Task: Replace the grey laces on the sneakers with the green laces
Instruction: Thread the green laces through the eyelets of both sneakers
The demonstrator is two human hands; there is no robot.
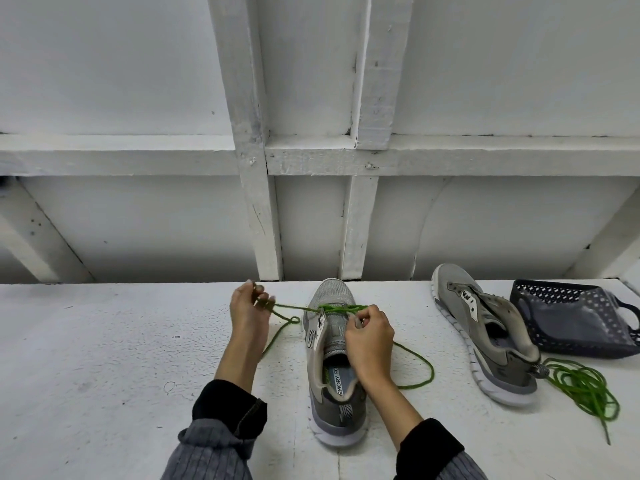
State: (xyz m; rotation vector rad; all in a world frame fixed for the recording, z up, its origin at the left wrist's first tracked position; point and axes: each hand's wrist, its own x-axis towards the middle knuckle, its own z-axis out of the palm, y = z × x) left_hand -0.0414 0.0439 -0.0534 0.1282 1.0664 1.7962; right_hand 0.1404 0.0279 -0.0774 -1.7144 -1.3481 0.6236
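The left hand [250, 315] has its fingers curled tight, pinching one end of the green lace [294, 308] between thumb and fingertips; the lace runs taut from that pinch rightward to the front eyelets of the near sneaker [330, 362]. The right hand [369, 337] rests over the sneaker's tongue, fingers bent in, pinching the lace at the eyelets; exactly which strand it holds is hidden by the fingers. Below the left hand's pinch a slack length of lace drops in a small loop and trails back under the wrist. Right of the right hand, another slack length sweeps out in a wide curve on the table [104, 341] and returns toward the sneaker's heel.

Farther right of the right hand, well apart, the second sneaker [485, 337] lies tilted with no lace in it. Beside its heel is a bundled green lace [581, 386], and just beyond it a dark perforated basket [571, 317]. Left of the left hand the white table is bare; its far edge meets the wall [138, 220] just beyond both hands.
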